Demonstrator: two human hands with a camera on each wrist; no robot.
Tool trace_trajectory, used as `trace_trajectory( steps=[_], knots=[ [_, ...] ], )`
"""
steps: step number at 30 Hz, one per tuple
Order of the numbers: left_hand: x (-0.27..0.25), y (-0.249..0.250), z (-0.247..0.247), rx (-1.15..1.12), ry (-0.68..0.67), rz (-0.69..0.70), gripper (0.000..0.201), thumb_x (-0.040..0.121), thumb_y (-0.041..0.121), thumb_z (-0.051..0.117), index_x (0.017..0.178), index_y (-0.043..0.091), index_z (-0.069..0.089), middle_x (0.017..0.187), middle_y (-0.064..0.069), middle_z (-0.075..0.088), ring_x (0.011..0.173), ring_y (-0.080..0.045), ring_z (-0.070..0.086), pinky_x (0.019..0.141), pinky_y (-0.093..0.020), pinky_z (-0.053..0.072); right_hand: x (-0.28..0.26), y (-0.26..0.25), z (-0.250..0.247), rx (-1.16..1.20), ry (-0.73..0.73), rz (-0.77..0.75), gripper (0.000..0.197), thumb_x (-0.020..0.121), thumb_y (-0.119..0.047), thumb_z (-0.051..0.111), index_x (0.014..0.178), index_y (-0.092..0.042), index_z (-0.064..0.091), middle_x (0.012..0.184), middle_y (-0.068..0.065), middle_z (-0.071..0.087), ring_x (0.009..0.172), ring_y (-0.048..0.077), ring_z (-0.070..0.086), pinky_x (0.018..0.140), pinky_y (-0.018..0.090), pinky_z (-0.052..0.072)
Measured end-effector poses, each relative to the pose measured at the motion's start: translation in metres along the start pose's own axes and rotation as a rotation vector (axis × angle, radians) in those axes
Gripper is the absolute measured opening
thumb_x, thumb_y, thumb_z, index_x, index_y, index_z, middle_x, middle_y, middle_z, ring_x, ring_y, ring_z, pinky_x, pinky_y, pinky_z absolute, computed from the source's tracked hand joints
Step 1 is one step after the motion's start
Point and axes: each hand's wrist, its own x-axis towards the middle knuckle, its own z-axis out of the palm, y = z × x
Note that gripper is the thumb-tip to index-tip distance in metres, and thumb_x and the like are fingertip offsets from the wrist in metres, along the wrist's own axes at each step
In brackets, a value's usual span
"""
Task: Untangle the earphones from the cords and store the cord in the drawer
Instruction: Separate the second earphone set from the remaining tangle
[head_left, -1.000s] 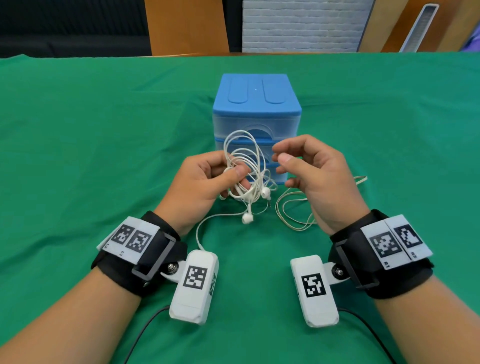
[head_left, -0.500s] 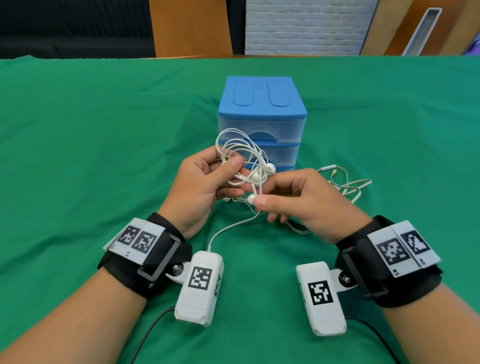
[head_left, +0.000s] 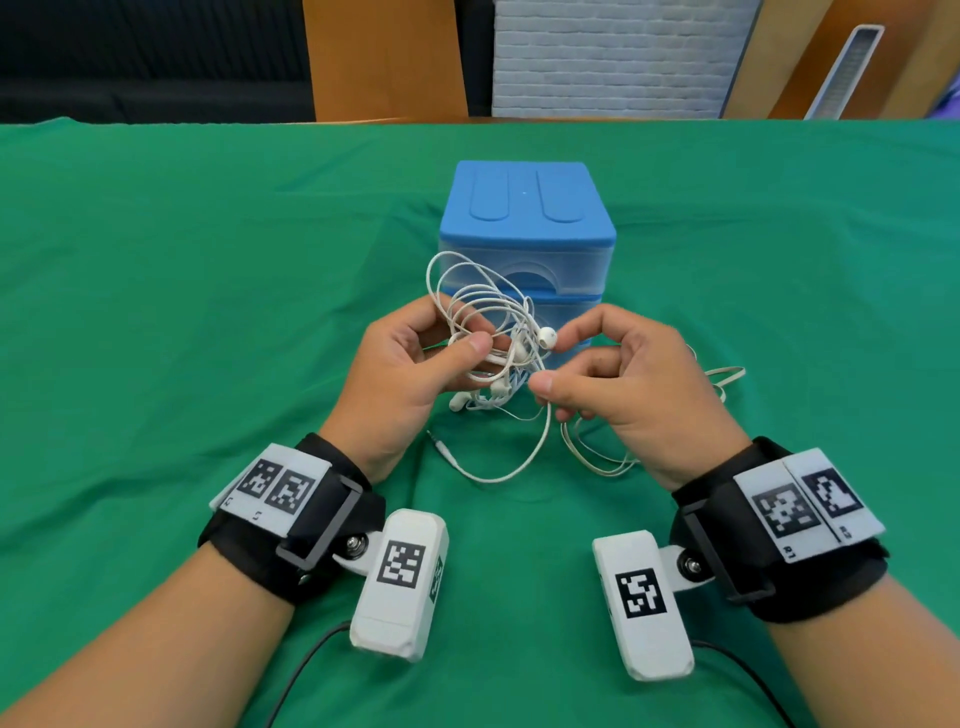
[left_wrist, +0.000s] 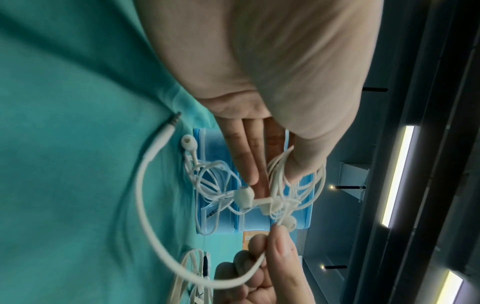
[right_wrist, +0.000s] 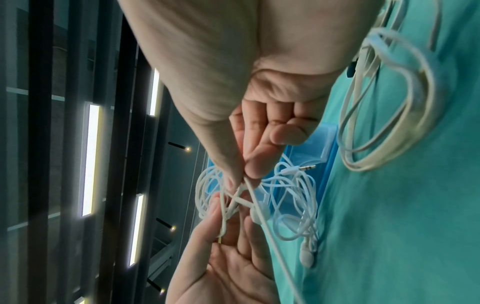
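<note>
A tangle of thin white earphones (head_left: 485, 317) hangs in front of the blue drawer unit (head_left: 527, 234). My left hand (head_left: 470, 351) pinches its loops between thumb and fingers (left_wrist: 298, 164). Earbuds (head_left: 545, 336) stick out on the right and one dangles low (left_wrist: 188, 142). My right hand (head_left: 550, 364) pinches a thicker white cord (head_left: 519, 467) where it leaves the tangle, plainly seen at thumb and index fingertips (right_wrist: 249, 170). That cord loops down to a jack plug (head_left: 434, 436) lying on the cloth. All drawers look closed.
A flat off-white cord (head_left: 724, 374) lies coiled on the green cloth (head_left: 208, 312) right of and under my right hand, large in the right wrist view (right_wrist: 389, 98). The table's far edge and wooden panels stand behind the drawer unit.
My right hand has let go of the low earbud and risen to the tangle's right side. The thick cord now hangs in a loop with its jack on the cloth.
</note>
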Motion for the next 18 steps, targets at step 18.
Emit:
trace_trajectory(
  steps=[18],
  knots=[
    [0.000, -0.005, 0.000, 0.172, -0.239, 0.039, 0.006, 0.096, -0.005, 0.056, 0.099, -0.008, 0.061, 0.085, -0.003, 0.073, 0.078, -0.016, 0.067, 0.078, -0.028, 0.055, 0.007, 0.000, -0.016, -0.139, 0.133, -0.140, 0.024, 0.091, -0.028, 0.063, 0.092, -0.007, 0.074, 0.063, -0.004, 0.060, 0.050, 0.002, 0.044, 0.051, 0.011, 0.033]
  ],
)
